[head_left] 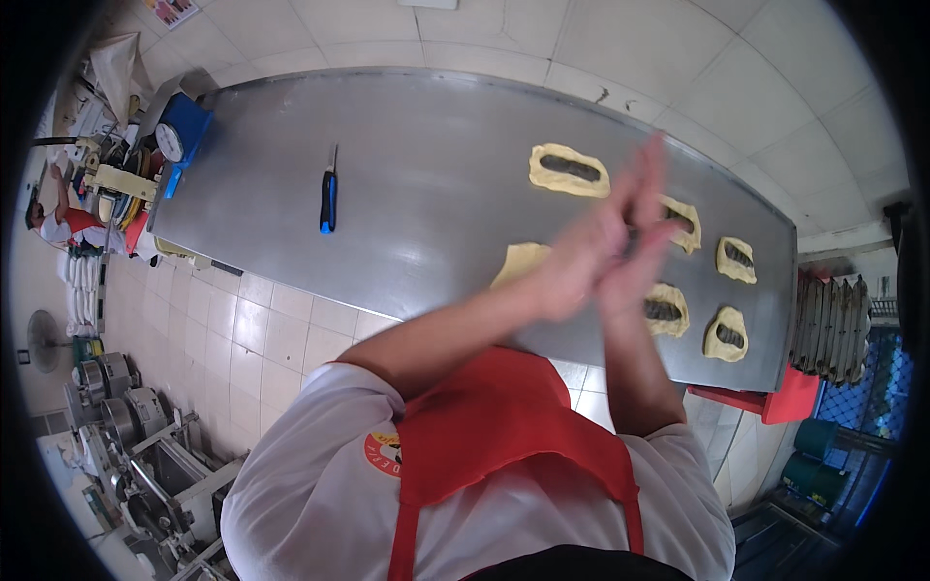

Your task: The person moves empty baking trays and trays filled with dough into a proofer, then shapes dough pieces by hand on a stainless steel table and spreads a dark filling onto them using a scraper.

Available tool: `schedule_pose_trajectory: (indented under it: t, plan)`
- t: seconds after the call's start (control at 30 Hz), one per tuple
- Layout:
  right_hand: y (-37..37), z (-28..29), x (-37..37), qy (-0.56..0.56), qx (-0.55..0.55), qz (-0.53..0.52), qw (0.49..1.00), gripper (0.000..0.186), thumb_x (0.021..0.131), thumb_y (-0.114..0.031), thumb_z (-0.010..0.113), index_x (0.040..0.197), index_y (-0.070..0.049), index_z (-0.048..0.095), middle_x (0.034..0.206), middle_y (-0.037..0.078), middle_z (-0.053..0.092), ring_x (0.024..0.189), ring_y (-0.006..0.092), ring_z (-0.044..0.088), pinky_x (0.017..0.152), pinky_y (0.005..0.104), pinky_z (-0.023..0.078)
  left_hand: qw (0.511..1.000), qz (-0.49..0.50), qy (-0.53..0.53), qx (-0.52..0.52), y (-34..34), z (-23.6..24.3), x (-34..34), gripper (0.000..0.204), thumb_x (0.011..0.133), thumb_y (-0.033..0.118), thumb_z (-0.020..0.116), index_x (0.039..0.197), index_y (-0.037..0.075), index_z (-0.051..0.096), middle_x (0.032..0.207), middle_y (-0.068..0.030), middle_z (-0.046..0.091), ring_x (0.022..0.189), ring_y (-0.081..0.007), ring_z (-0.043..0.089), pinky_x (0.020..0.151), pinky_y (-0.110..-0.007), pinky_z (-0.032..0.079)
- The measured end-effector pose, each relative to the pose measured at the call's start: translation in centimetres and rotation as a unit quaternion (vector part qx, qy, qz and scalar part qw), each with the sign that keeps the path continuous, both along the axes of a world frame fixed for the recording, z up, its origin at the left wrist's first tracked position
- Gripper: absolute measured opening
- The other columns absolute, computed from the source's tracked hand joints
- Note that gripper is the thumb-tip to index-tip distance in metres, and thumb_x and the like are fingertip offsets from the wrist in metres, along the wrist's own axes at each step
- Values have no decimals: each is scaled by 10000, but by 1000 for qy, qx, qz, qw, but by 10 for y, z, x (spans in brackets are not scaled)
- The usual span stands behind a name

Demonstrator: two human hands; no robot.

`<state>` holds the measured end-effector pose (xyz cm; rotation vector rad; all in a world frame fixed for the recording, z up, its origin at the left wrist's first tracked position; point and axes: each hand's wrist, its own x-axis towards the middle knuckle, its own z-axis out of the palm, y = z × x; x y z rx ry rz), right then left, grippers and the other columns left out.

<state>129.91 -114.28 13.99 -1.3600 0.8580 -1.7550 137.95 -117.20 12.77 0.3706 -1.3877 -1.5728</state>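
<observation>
My left hand (579, 259) and my right hand (632, 276) meet palm to palm above the right part of the metal table (417, 203). Their fingers look stretched out and are smeared by motion; whether anything lies between the palms is hidden. Under and around them are several flat pieces of pale yellow dough. One dough piece with a dark strip of filling (569, 169) lies beyond my hands, and others (736, 259) sit to the right. A dough piece (523, 261) at the table's near side is partly covered by my left forearm.
A blue-and-black handled knife (328, 201) lies toward the table's left. The blue dial scale (182, 136) stands at the left end. Stacked metal trays (831, 324) are past the right end, above a red surface (790, 395). Another person (73, 223) is at far left.
</observation>
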Motion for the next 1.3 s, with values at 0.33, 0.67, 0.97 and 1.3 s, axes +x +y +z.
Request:
schedule_pose_trajectory:
  t: [0.33, 0.67, 0.97, 1.3]
  plan:
    - [22, -118, -87, 226, 320, 93, 916, 475, 872, -215, 779, 1285, -33, 634, 1075, 143, 716, 897, 222, 699, 796, 351, 542, 951, 92, 66, 287, 13, -116, 15, 459, 1055, 305, 491, 1422, 32, 453, 1387, -137, 534, 1250, -300, 552, 1089, -438, 423]
    - [60, -221, -84, 569, 152, -74, 805, 453, 843, -169, 742, 1280, -78, 664, 1464, 144, 501, 1283, 299, 506, 1043, 471, 418, 751, 202, -583, -235, 56, -223, 58, 540, 903, 283, 682, 1395, 98, 559, 1459, -64, 534, 1369, -303, 450, 1119, -528, 332]
    - [90, -218, -75, 653, 188, 3, 733, 821, 957, -474, 546, 1574, -20, 252, 1649, 182, 234, 1540, 342, 172, 1239, 532, 119, 619, 43, -695, -364, 66, -196, 28, 904, 879, 479, 619, 1572, 22, 262, 1661, -144, 223, 1558, -291, 139, 1221, -606, 104]
    - [100, -255, -49, 654, 125, -8, 746, 871, 864, -502, 621, 1552, -44, 345, 1615, 205, 311, 1532, 342, 222, 1239, 548, 105, 790, 240, -504, -253, 75, -221, 140, 668, 969, 266, 627, 1524, -2, 371, 1596, -234, 337, 1478, -444, 287, 1210, -528, 221]
